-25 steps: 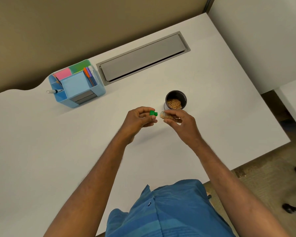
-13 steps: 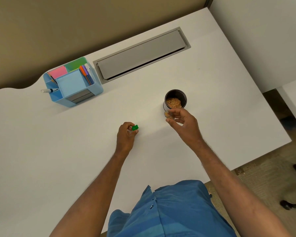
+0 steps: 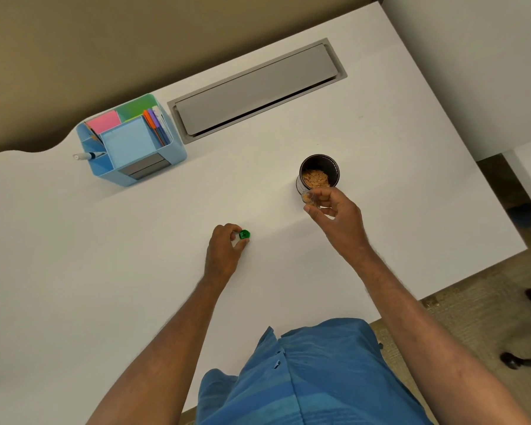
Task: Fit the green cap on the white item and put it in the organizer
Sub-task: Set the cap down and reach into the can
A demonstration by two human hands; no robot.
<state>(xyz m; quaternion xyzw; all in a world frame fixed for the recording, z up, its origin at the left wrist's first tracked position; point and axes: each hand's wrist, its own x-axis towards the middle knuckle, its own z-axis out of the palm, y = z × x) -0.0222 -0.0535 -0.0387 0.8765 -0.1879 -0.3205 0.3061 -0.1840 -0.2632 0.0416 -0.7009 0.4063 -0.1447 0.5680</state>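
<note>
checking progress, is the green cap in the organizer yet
No, the green cap is on the desk at the left hand's fingertips, well apart from the blue organizer.

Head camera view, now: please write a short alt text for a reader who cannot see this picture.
Over a white desk, a person's left hand pinches a small green cap low near the surface, while the right hand holds a small clear item beside a black cup of tan bits. A blue organizer with notes and pens stands far left.
</note>
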